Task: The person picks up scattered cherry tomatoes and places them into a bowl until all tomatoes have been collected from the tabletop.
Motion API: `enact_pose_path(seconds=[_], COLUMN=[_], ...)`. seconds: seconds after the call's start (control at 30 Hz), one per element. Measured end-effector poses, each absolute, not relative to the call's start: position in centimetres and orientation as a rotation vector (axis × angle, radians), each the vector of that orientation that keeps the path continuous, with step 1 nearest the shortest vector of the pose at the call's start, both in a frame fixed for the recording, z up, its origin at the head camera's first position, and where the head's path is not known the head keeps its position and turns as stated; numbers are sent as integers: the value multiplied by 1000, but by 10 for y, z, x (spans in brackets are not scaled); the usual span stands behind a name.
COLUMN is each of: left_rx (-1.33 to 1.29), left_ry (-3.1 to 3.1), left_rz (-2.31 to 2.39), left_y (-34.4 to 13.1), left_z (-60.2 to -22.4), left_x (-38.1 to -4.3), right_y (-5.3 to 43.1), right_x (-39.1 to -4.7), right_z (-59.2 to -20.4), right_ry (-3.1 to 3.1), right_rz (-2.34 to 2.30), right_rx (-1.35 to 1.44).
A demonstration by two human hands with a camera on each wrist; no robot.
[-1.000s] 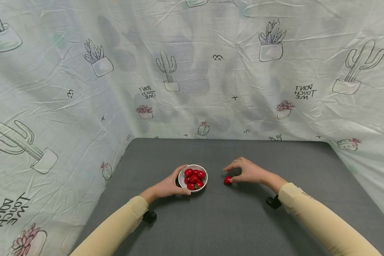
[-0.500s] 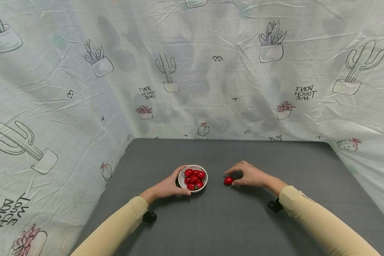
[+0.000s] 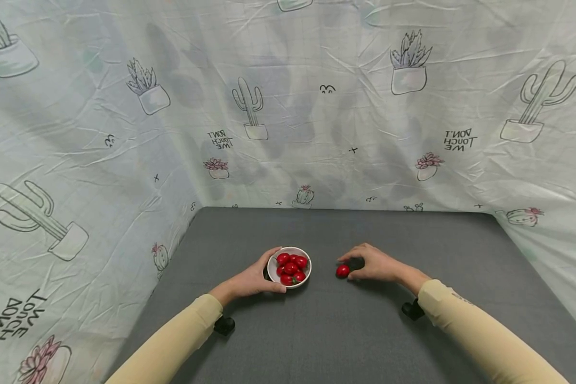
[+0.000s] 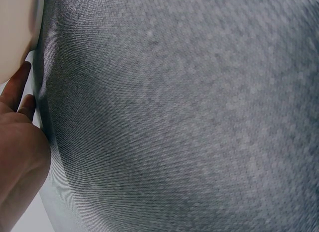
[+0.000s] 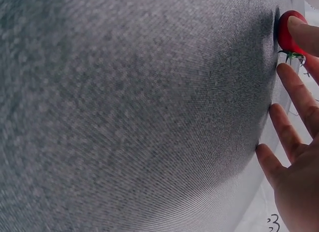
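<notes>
In the head view my left hand (image 3: 253, 277) holds a small white bowl (image 3: 271, 274) from its left side, thumb along the near rim and fingers round the far side. Inside lie several red cherry tomatoes (image 3: 290, 268), some with green tops. A corner of the bowl's wall (image 4: 17, 33) shows in the left wrist view. To the right, a single cherry tomato (image 3: 343, 271) sits on the table between the thumb and index finger of my right hand (image 3: 375, 263). The right wrist view shows the thumb against this tomato (image 5: 286, 35), its green stem end toward the other fingers, which are spread with tips down at the cloth.
A dark grey cloth-covered table (image 3: 288, 330) lies beneath both hands. Behind it and at the left hangs a pale curtain (image 3: 288, 106) printed with potted cacti. A black wrist camera is strapped to each forearm.
My right hand has lowered slightly, its index finger coming down beside the lone tomato, which shifted very slightly. The left hand and bowl have stayed put.
</notes>
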State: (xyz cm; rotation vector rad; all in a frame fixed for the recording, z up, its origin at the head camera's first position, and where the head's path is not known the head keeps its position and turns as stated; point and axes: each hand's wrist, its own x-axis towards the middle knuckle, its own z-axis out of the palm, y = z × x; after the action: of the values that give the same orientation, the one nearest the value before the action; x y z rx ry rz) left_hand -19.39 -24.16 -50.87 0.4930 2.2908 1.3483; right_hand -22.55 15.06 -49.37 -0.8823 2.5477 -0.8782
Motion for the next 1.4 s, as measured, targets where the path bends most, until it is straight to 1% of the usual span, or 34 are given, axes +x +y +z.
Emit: enact_pose_path(seconds=[0.93, 1.4], left_rx=[420, 387], left_ry=[2333, 2337], left_rz=[1349, 1359], left_y=[-227, -218], left_z=[-505, -497], left_x=[-155, -134], right_y=[161, 167], right_x=[-206, -197], right_z=[-492, -490], right_ry=[2545, 2530], right_rz=[-848, -848], right_rx=[-965, -1008])
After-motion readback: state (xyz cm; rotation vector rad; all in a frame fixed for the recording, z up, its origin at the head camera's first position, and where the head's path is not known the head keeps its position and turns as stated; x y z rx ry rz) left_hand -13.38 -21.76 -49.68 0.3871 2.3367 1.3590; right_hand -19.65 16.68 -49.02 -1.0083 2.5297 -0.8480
